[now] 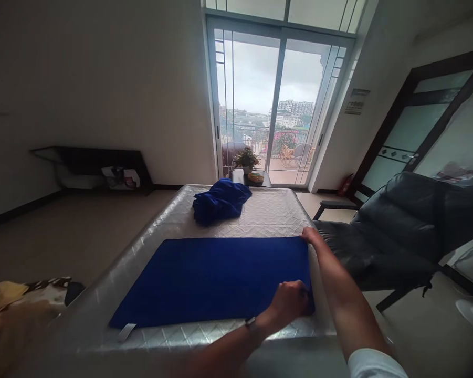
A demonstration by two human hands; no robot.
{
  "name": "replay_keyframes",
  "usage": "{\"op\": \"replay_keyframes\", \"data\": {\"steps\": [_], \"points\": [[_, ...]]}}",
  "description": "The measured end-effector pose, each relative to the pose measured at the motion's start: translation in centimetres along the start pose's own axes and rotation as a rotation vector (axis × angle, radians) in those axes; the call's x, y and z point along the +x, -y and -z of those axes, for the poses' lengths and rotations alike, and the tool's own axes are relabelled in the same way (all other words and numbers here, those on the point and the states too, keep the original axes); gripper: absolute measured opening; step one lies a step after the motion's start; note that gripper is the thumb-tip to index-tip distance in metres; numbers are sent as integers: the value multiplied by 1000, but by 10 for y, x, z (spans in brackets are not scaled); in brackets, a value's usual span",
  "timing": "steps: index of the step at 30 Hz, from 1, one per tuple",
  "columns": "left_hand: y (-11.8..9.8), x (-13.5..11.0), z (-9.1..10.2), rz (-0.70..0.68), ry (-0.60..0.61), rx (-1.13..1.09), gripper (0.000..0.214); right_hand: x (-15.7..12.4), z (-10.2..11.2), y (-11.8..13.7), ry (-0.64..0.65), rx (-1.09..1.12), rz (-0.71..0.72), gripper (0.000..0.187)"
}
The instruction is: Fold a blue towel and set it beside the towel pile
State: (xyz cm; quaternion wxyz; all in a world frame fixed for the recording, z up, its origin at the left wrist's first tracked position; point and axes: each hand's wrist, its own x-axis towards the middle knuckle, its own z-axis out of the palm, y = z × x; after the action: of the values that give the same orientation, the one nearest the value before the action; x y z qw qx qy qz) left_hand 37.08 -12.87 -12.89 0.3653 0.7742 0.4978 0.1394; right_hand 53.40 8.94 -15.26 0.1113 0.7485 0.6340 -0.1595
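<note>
Left hand (286, 304): it is at the near right side of the blue cloth (210, 281). Your fingers (301, 290) curl over the edge. They may be pinching the cloth, but the view is poor, so I can't be sure.

Right hand (313, 237): it is at the far right corner of the blue cloth. Your fingers (307, 234) are stretched out and touch the corner. They do not seem to grip it.

Blue cloth: it lies flat on the quilted mattress (277, 210), between your hands and the far end.

Cloth tag: a white tag (126, 332) sticks out at the near left corner.

Far end: a blue heap of cloth (220, 202) sits well apart from your hands.

Your right side: a black chair (397, 226) stands just beside the mattress.
</note>
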Motion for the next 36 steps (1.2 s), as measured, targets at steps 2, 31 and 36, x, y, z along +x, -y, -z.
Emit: {"op": "replay_keyframes", "data": {"steps": [2,31,36], "points": [[20,-16,28,65,-97,-32,26,-5,5,1,15,96,8,18],[254,-284,241,927,-736,605,39,-80,-25,509,-63,698,892,20],[269,-287,238,818,-747,692,38,-81,-61,531,-52,557,811,22]]}}
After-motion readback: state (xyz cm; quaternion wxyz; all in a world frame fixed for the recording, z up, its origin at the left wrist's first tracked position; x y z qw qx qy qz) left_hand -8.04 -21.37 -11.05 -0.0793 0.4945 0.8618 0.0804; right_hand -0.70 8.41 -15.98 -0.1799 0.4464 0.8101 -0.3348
